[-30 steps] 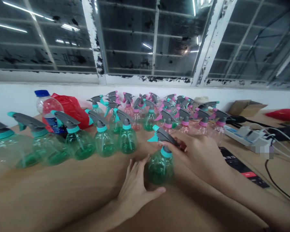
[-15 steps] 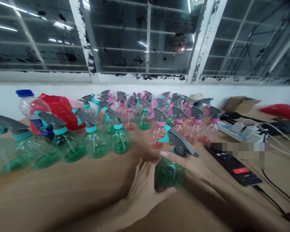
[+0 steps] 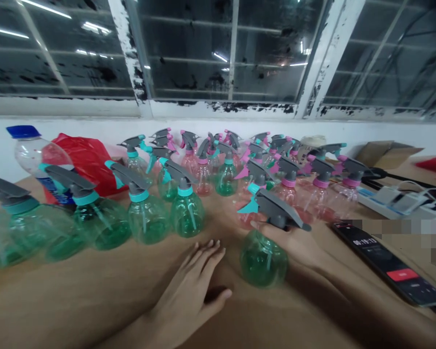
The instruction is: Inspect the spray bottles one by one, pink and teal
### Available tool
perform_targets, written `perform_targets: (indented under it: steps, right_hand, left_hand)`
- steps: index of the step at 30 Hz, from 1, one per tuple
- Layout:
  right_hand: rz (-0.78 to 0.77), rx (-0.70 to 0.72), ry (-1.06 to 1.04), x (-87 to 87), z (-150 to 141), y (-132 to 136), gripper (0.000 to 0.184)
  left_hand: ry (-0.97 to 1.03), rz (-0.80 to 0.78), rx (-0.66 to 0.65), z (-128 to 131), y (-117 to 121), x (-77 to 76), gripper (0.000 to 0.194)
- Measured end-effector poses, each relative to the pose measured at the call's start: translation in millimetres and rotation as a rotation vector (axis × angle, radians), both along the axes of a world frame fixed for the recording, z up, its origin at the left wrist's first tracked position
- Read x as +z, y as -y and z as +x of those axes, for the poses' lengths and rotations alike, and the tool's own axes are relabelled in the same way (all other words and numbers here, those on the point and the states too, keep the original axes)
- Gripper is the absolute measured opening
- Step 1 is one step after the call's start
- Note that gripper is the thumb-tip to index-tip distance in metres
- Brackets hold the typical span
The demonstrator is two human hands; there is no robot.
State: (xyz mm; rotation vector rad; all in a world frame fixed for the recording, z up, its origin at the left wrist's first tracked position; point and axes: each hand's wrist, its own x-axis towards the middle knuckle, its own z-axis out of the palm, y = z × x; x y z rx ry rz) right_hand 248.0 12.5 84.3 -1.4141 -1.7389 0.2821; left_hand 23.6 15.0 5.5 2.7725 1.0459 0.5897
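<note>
A green spray bottle (image 3: 263,259) with a grey and teal trigger head stands on the wooden table in front of me. My right hand (image 3: 292,240) is wrapped round its neck, below the trigger head. To the left of that bottle, my left hand (image 3: 191,283) lies with fingers stretched out, apart from it and holding nothing. Beyond my left hand stands another green spray bottle (image 3: 188,213), at the end of a row with teal collars. Behind the held bottle are pink spray bottles, one of them (image 3: 288,191) with a pink collar.
More spray bottles stand toward the wall. A blue-capped plastic bottle (image 3: 39,150) and a red plastic bag (image 3: 85,162) are at the back left. On the right lie a phone (image 3: 388,261) with a cable and a white power strip (image 3: 399,198). Behind them sits a cardboard box (image 3: 388,152).
My left hand has come off the green spray bottle and moved left onto the table. My right hand still grips the bottle's neck. The view has shifted slightly.
</note>
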Motion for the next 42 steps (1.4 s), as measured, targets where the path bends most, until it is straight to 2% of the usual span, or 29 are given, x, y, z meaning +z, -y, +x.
perform_targets:
  steps: [3,8,12,17,26,30,34,42]
  right_hand:
    - [-0.105,0.057,-0.229,-5.1,-7.0,-6.6,0.016]
    - [-0.086,0.103,-0.336,-8.7,-15.8,-14.8,0.003]
    - [-0.164,0.225,-0.360,-10.9,-19.3,-19.5,0.008]
    - [-0.149,0.265,-0.391,-16.6,-20.6,-21.1,0.017]
    - [-0.154,0.195,-0.357,-19.0,-23.0,-16.6,0.017]
    - [-0.150,0.234,-0.318,-13.0,-23.7,-16.4,0.015]
    - [-0.157,0.281,-0.323,-8.4,-25.2,-17.2,0.023]
    - [-0.153,0.314,-0.330,-12.3,-24.7,-18.5,0.025]
  left_hand:
    - [-0.004,0.028,-0.007,-5.4,1.7,-1.5,0.059]
    - [-0.011,0.035,0.030,-10.1,2.8,-5.9,0.058]
    - [-0.019,0.022,0.035,-11.2,3.6,-7.1,0.057]
    - [-0.011,0.006,0.032,-10.5,4.3,-6.4,0.057]
    - [-0.019,-0.005,0.023,-10.2,3.5,-4.0,0.053]
    - [-0.053,0.003,0.026,-9.5,3.5,-4.0,0.052]
    - [-0.036,0.007,0.034,-9.2,4.0,-4.2,0.051]
    - [-0.057,-0.003,0.033,-10.0,4.3,-4.5,0.051]
